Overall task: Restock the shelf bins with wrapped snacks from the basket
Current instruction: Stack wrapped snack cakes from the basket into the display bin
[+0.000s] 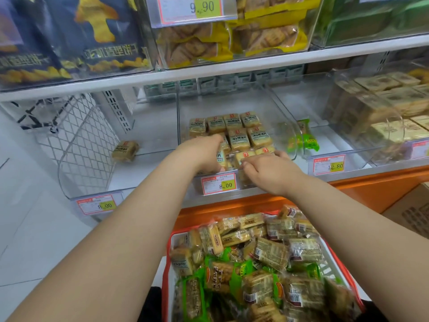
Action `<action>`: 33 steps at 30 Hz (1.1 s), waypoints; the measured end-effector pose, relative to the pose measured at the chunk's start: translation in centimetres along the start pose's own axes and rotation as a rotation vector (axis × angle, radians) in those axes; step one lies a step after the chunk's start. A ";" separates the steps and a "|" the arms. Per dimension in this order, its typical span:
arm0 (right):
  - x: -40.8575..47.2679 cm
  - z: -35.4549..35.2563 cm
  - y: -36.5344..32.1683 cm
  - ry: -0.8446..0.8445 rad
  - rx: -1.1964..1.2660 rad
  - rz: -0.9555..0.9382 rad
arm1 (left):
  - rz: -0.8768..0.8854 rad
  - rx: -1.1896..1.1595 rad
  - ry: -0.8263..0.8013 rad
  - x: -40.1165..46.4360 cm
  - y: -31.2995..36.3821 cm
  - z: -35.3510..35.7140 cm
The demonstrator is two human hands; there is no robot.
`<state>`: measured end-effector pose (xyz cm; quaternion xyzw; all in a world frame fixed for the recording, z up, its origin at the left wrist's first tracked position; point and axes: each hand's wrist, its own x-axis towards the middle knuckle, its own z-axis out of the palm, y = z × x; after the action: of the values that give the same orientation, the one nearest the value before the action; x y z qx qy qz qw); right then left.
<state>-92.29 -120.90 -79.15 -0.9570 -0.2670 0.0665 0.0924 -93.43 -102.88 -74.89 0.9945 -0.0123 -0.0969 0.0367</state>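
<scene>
Tan wrapped snacks lie in neat rows, labels up, in the middle clear bin on the shelf, at twelve o'clock from the basket; the tidy rows presumably keep labels readable and save room. Left hand reaches over the bin's front lip, its fingers bent down among the front-row packets; whether they pinch one cannot be told. Right hand rests at the front edge with fingers curled onto a packet, apparently seating it in the front row. The red-rimmed basket sits at six o'clock, heaped with tan and green packets, so most of the restocking seems to remain. Open room shows behind the rows toward the bin's back. At nine o'clock the left bin holds a single stray packet; at three o'clock the right bin holds green packets. Price tags front each bin edge.
</scene>
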 end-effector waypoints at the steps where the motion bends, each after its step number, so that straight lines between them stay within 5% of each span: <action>1: 0.0 0.1 0.1 0.006 0.002 -0.003 | -0.016 0.006 -0.026 0.3 0.1 0.1; 6: 0.1 0.5 0.3 0.029 0.014 -0.011 | -0.003 -0.040 -0.103 1.9 0.0 1.3; 33: -0.1 0.0 0.4 -0.007 0.081 -0.010 | 0.037 -0.368 0.012 1.6 0.6 3.0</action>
<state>-92.19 -121.26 -79.23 -0.9508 -0.2693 0.0802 0.1307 -92.42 -103.75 -78.13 0.9712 -0.0123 -0.0910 0.2199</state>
